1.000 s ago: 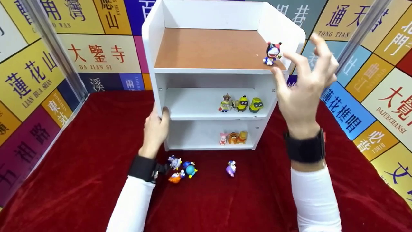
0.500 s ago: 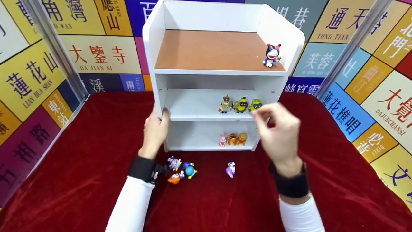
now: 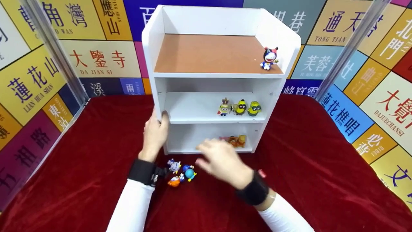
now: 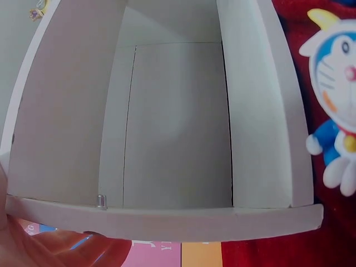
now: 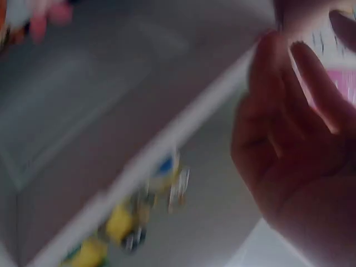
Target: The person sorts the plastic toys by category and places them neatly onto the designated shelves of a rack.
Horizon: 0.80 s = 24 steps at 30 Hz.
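My left hand grips the left side panel of a white shelf unit, thumb on its front edge. My blurred right hand hovers before the bottom shelf with nothing seen in it. Left of it, on the red cloth, lie a white-and-lavender figurine, a blue-teal figurine and an orange-and-white figurine. A purple-and-white figurine seen earlier is hidden by my right hand. On the brown top board stands a figurine in a black-and-red hood. The left wrist view has a blue-and-white cat figurine close up.
Three yellow figurines stand on the middle shelf, toward the right. An orange figurine group sits on the bottom shelf, partly behind my right hand. Red cloth spreads around the unit, and patterned panels stand behind.
My right hand has left the hooded figurine on the top board, swinging down and leftward to the front of the bottom shelf. My left hand keeps its hold.
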Tool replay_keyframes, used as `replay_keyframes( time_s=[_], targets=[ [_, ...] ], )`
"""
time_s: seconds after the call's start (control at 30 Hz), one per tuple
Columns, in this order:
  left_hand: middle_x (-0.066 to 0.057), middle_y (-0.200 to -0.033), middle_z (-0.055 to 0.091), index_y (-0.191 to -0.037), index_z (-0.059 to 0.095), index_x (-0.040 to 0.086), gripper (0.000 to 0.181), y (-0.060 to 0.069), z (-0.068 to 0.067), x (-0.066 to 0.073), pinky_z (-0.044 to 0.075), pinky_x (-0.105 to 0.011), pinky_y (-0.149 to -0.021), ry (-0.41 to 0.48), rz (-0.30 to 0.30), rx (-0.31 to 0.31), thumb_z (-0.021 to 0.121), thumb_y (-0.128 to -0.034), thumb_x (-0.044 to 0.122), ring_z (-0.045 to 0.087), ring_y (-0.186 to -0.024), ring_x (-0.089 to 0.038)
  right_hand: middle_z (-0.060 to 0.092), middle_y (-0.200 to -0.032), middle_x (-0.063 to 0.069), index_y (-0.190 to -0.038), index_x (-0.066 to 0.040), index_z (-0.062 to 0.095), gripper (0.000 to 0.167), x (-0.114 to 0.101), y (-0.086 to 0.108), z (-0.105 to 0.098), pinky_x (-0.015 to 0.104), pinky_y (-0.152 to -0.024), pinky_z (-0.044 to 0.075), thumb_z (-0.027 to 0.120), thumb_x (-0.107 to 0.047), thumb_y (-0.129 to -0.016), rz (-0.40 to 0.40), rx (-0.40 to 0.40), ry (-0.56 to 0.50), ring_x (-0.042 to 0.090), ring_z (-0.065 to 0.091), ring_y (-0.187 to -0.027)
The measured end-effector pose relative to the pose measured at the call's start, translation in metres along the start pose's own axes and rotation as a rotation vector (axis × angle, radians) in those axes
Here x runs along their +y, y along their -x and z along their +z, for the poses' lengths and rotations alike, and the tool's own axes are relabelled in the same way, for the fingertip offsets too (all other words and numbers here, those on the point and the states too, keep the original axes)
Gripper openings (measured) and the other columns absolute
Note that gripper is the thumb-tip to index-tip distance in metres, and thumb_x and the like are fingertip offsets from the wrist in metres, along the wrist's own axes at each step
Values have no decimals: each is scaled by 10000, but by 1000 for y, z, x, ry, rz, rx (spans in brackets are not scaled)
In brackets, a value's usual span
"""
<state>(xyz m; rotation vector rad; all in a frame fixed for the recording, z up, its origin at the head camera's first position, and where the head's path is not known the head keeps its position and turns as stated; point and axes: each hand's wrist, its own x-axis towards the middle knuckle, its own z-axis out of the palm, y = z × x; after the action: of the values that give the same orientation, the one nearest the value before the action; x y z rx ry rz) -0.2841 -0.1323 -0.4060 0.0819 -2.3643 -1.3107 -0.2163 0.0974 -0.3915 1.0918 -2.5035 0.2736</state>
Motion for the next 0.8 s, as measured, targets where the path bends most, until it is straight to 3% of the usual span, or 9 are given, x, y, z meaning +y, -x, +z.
replay_keyframes(
  time_s=[0.1, 0.23, 0.33, 0.47, 0.8],
  targets=[
    [-66, -748, 520, -1478, 449, 193, 453, 0, -1, -1, 450, -339, -483, 6, 1, 1, 423, -1050, 337, 483, -573, -206, 682, -1239, 54, -1293, -147, 645, 472, -10, -1, 18, 396, -872, 571, 739, -366, -885, -58, -220, 55, 239, 663, -1065],
    [-107, -819, 576, -1463, 464, 193, 451, 0, -1, 0, 479, -391, -558, -12, -1, 7, 428, -1042, 350, 540, -660, -249, 623, -1374, 54, -1373, -159, 606, 551, -18, 1, 36, 413, -926, 554, 738, -379, -885, -118, -340, 135, 250, 629, -1167],
    [-118, -853, 595, -1423, 492, 181, 430, 0, 0, 0, 491, -416, -604, -20, -2, 8, 430, -1037, 360, 563, -709, -274, 617, -1389, 38, -1369, -180, 612, 544, -21, 3, 47, 390, -890, 559, 746, -378, -881, -149, -354, 174, 233, 631, -1143],
    [-93, -798, 559, -1423, 490, 179, 423, 0, 0, 0, 480, -383, -560, -18, 3, 2, 428, -1040, 350, 539, -652, -250, 617, -1398, 29, -1343, -205, 634, 517, -22, 5, 56, 373, -874, 557, 764, -365, -869, -179, -359, 192, 222, 637, -1141],
    [-65, -765, 526, -1507, 429, 214, 485, 0, -1, -1, 448, -333, -521, -13, 9, 2, 432, -1040, 346, 495, -606, -206, 633, -1374, 44, -1305, -168, 651, 512, -23, 8, 64, 352, -865, 563, 786, -353, -847, -191, -345, 225, 213, 661, -1108]
  ],
)
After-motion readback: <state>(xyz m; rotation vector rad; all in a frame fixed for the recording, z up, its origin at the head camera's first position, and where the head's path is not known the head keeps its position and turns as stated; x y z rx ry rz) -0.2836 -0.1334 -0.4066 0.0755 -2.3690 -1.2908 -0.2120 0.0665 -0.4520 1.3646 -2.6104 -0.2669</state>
